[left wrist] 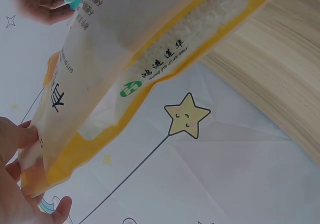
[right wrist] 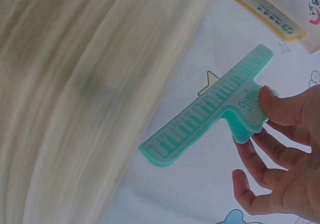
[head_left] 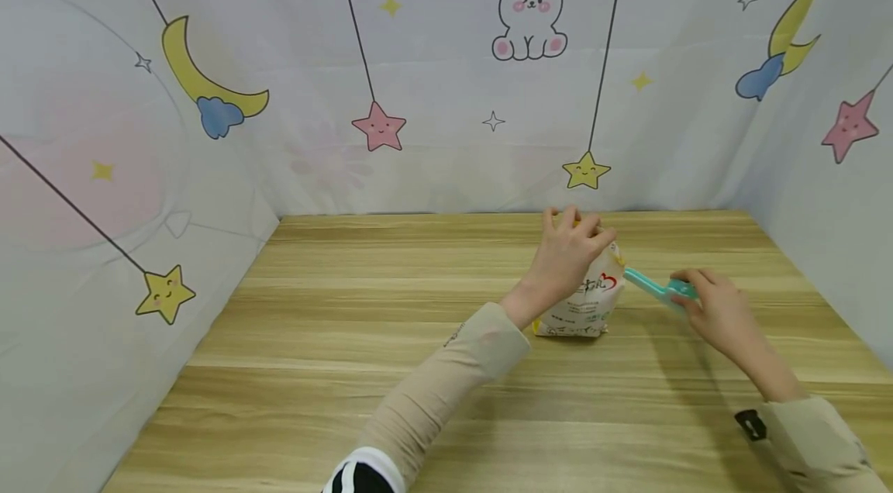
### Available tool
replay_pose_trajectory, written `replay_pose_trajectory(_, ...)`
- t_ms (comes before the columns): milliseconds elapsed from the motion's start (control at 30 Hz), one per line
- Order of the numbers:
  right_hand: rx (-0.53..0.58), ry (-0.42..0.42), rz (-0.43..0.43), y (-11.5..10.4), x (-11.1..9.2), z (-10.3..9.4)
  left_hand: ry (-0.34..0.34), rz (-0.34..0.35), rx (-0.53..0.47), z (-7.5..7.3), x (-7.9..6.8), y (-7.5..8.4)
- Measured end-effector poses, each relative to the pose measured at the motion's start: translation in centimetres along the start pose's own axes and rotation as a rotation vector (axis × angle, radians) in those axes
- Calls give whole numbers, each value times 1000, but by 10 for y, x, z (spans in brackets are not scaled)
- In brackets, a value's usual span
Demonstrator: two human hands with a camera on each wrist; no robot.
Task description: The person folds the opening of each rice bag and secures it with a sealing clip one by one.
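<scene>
Clip point(right wrist: 207, 109) pinched in the right hand point(head_left: 720, 315) points lengthwise left at the bag point(head_left: 586, 305), seemingly apart; the left hand point(head_left: 567, 251) grips the bag's top.

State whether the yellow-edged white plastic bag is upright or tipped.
Upright: the bag stands on its base, its top held by the left hand.

White-yellow bag point(head_left: 579, 311): upright, left hand point(head_left: 563, 254) gripping top | teal clip point(right wrist: 202, 115): beside, in right hand point(head_left: 718, 315)
</scene>
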State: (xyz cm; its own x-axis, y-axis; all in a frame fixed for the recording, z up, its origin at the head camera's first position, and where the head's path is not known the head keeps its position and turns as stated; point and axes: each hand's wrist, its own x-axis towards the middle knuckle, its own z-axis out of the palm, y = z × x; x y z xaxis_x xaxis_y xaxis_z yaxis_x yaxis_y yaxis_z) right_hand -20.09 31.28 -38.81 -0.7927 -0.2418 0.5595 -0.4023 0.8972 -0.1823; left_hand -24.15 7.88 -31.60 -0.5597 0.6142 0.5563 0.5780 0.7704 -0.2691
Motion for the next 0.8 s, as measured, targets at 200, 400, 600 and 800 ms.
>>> replay_pose_trajectory(200,15,22,22,-3,4,-6,13,-10,11,1,0,0)
replay_pose_trajectory(400,53,88,40,-6,9,-11,-2,-28,-5,1,0,1)
replay_pose_trajectory(600,127,104,61,-12,12,-20,-10,-40,-26,-1,0,1)
replay_pose_trajectory(800,159,138,28,-16,16,-23,-11,-52,-52,0,0,1)
